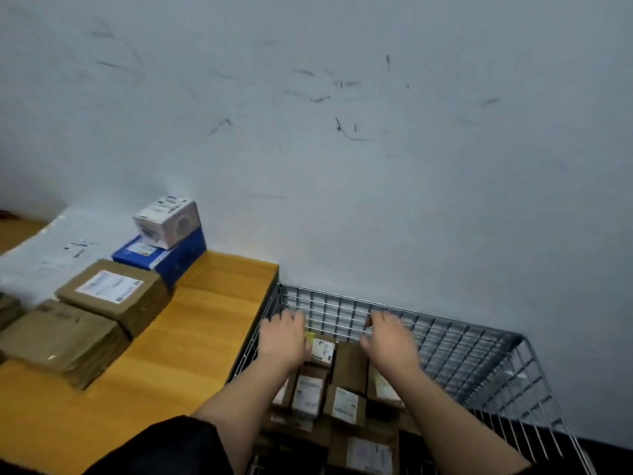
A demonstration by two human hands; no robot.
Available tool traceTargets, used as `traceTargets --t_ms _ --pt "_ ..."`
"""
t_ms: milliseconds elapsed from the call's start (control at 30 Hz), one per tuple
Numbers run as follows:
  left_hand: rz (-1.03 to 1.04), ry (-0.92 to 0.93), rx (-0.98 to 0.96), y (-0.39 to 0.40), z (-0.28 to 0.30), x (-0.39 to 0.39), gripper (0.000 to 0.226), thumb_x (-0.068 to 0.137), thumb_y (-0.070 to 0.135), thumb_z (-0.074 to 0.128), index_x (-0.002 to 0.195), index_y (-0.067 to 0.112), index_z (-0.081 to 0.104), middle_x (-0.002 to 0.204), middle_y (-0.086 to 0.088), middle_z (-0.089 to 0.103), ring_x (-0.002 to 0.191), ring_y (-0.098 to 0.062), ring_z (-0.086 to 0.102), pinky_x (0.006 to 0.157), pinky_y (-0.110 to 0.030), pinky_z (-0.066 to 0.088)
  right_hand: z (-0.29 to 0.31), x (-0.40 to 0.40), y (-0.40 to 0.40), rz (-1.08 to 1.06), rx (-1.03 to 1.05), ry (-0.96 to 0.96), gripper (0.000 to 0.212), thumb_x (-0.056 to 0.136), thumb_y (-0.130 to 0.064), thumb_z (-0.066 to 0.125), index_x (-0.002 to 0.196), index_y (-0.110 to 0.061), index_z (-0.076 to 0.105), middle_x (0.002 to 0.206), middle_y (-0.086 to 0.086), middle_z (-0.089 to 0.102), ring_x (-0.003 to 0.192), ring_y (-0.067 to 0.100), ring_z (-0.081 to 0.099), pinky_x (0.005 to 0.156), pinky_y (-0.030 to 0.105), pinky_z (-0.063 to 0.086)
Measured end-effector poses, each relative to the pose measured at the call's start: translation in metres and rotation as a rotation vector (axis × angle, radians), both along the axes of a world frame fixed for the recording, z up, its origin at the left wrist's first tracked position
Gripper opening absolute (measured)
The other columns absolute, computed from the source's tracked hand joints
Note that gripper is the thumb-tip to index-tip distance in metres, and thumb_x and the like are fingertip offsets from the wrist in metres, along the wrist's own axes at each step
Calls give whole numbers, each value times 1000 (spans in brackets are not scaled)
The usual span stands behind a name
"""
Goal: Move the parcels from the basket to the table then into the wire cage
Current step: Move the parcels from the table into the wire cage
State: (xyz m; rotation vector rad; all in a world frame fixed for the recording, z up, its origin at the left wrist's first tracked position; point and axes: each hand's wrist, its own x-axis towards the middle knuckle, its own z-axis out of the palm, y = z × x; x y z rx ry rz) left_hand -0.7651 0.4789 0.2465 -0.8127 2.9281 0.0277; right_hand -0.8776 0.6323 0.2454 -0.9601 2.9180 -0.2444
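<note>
The head view looks down at a yellow wooden counter [212, 323] on the left and a silver wire cage [479, 358] on the right, both pushed up against a pale grey wall [342, 132] with dark scratch marks.

On the counter, a white and pink box [166, 221] sits on top of a blue box [164, 257]. Just in front of them is a brown cardboard parcel with a white label [113, 293]. Beside that is another brown cardboard parcel [61, 341], closer to the counter's front. A flat white plastic mail bag [51, 258] lies behind them, next to the wall. The right part of the counter, next to the cage, is bare wood.

The cage touches the right edge of the counter. Inside it lie many small brown parcels with white labels [342, 402], packed close together on the left side. The right side of the cage shows bare wire.

Both arms reach over the cage. The left hand [284, 337] is near the cage's left wall, above the parcels, fingers loosely bent and holding nothing. The right hand [388, 341] is over the middle, fingers bent down toward the back wire wall, and I cannot tell if they touch it. A dark sleeve [164, 447] shows at the bottom.
</note>
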Motion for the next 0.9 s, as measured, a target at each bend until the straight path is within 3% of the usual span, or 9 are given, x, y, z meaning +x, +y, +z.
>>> traceTargets --t_ms 300,567,700,900 --pt "178 131 -78 -5 66 84 36 90 39 46 118 16 43 121 -7 55 108 -27 58 84 -35 43 69 56 -21 171 -101 81 36 93 -32 50 125 -15 50 125 6 55 116 25 52 87 34 46" --pt "288 179 -165 -31 102 144 37 91 41 45 119 17 43 120 -8 54 107 -27 57 80 -37 43 104 99 -62 291 -158 116 39 92 -33 54 126 -14 50 125 7 55 115 27 54 89 38 49" --pt "333 204 -166 -61 111 173 39 91 39 46 121 16 42 120 -9 54 103 -27 58 71 -35 39 111 123 -100 326 -164 105 38 91 -31 53 125 -15 50 125 8 55 113 27 54 87 39 49" --pt "372 184 -170 -129 109 207 43 90 41 47 126 17 42 124 -9 55 108 -27 57 81 -38 47 111 167 -173 364 -149 128 40 91 -31 52 127 -15 49 127 8 53 116 28 52 87 38 47"
